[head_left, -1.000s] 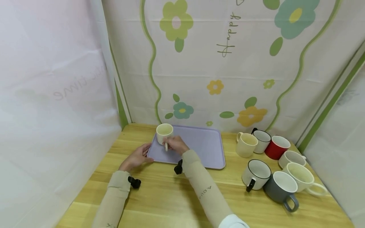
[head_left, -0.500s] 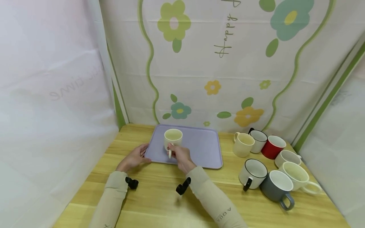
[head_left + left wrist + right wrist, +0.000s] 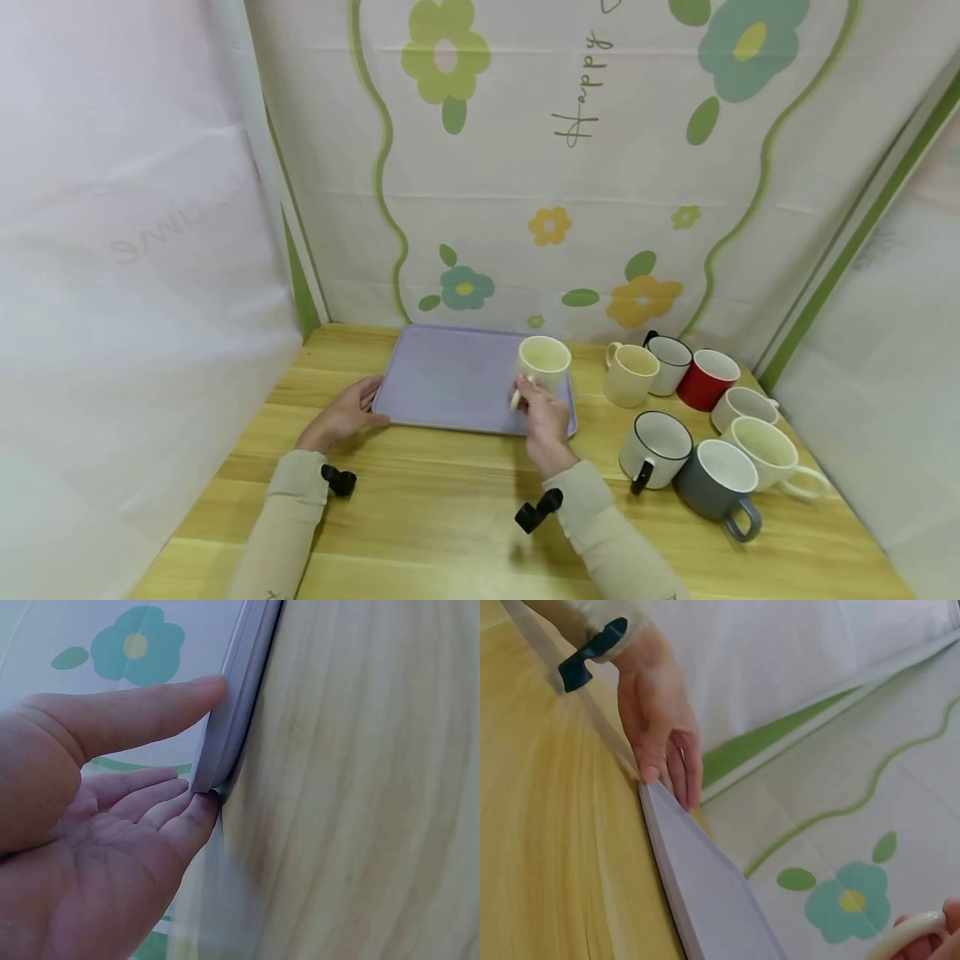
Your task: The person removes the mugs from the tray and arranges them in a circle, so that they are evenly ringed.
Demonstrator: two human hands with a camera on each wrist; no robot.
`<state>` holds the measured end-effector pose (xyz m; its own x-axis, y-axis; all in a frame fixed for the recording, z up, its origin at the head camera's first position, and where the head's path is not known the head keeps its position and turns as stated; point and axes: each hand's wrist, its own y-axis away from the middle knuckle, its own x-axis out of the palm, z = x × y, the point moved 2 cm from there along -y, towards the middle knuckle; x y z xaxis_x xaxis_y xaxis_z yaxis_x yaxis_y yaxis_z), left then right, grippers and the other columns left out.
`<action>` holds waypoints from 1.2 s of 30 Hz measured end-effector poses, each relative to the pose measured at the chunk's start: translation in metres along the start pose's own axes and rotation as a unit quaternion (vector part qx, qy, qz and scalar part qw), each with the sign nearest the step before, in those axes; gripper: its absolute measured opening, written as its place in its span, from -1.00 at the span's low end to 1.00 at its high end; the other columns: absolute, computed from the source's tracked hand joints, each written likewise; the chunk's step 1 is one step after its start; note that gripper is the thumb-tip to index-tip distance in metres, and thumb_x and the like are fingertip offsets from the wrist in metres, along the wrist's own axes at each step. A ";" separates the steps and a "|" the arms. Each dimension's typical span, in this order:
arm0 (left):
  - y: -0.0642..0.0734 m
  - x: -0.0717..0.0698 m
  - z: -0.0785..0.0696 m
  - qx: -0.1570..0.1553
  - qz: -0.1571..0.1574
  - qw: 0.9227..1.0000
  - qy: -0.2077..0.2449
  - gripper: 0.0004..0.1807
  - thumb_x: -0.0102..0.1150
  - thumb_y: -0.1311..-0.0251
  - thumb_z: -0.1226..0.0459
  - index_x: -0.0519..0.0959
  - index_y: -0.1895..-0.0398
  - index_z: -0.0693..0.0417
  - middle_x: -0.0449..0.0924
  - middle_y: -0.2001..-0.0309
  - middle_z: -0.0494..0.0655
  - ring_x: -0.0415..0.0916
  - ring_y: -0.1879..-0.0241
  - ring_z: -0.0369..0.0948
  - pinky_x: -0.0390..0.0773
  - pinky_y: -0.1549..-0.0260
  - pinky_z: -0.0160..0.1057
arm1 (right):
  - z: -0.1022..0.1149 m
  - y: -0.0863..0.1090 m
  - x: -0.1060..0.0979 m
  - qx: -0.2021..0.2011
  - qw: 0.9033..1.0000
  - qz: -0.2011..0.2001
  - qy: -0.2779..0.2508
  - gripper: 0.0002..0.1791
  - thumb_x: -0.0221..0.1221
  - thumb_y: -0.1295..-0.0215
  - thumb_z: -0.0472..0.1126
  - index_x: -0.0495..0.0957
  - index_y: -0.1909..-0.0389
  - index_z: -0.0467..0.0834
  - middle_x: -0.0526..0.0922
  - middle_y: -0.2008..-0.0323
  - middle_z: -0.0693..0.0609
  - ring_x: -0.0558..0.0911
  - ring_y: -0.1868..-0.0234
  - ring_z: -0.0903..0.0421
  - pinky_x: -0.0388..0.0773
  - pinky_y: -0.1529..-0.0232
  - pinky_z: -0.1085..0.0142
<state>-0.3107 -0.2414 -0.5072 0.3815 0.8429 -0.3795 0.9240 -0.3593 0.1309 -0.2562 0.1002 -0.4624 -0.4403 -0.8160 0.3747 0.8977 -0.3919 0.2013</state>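
My right hand point(image 3: 546, 421) pinches the handle of a cream mug point(image 3: 547, 373), which is upright over the right end of a lilac tray point(image 3: 442, 383). In the right wrist view only the mug's handle point(image 3: 909, 934) and some fingertips show, at the lower right corner. My left hand point(image 3: 343, 415) is at the tray's front left corner. Its thumb point(image 3: 142, 716) lies straight against the tray's edge, and its extended fingers touch the corner from the side, as the left wrist view shows.
Right of the tray stands a group of mugs: a pale yellow one point(image 3: 630, 379), a red one point(image 3: 705, 385), a black-rimmed white one point(image 3: 648, 454), a grey-blue one point(image 3: 708, 492) and several others. Printed cloth walls point(image 3: 480, 167) enclose the wooden table point(image 3: 420, 517) at back and sides.
My right hand has carried the cream mug from the tray's left end across to its right end. The left hand has stayed at the corner. The head view has shifted slightly.
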 end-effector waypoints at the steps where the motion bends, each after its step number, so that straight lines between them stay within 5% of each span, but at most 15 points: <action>1: 0.000 -0.001 0.000 0.000 0.000 1.000 -0.001 0.02 0.33 -0.35 0.44 -0.12 -0.70 0.35 -0.24 -0.72 0.33 -0.20 -0.70 0.25 0.02 -0.67 0.18 | 0.003 -0.001 -0.005 -0.003 1.000 -0.006 -0.005 -0.89 0.42 -0.35 -0.26 0.83 0.33 -0.22 0.77 0.53 0.18 0.72 0.49 0.26 0.63 0.37 0.46; 16: -0.001 -0.002 -0.001 0.004 0.000 1.000 0.005 0.02 0.30 -0.36 0.47 -0.15 -0.69 0.36 -0.25 -0.72 0.33 -0.21 -0.70 0.24 0.01 -0.68 0.16 | 0.003 -0.021 -0.070 -0.037 0.991 -0.128 -0.017 -0.84 0.44 -0.35 -0.21 0.84 0.45 -0.06 0.76 0.61 0.20 0.67 0.52 0.31 0.59 0.37 0.48; 26: -0.001 -0.001 0.000 -0.001 0.002 1.000 0.003 0.03 0.33 -0.34 0.46 -0.13 -0.69 0.36 -0.24 -0.71 0.34 -0.21 -0.70 0.26 -0.01 -0.68 0.18 | -0.007 -0.026 -0.082 -0.050 0.983 -0.171 -0.044 -0.89 0.46 -0.31 -0.22 0.85 0.27 -0.20 0.81 0.54 0.21 0.70 0.38 0.31 0.64 0.31 0.55; 36: -0.002 0.000 -0.002 0.000 0.006 1.000 0.012 0.02 0.30 -0.36 0.47 -0.14 -0.70 0.35 -0.26 -0.72 0.32 -0.23 -0.71 0.25 -0.02 -0.68 0.17 | -0.015 -0.026 -0.091 -0.053 0.977 -0.206 -0.032 -0.78 0.50 -0.27 -0.19 0.80 0.57 0.04 0.76 0.62 0.31 0.65 0.42 0.37 0.60 0.33 0.55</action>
<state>-0.3121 -0.2405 -0.5059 0.3927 0.8483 -0.3552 0.9195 -0.3690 0.1354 -0.2398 0.1781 -0.5151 -0.7619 -0.5527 0.3376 0.6391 -0.7263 0.2532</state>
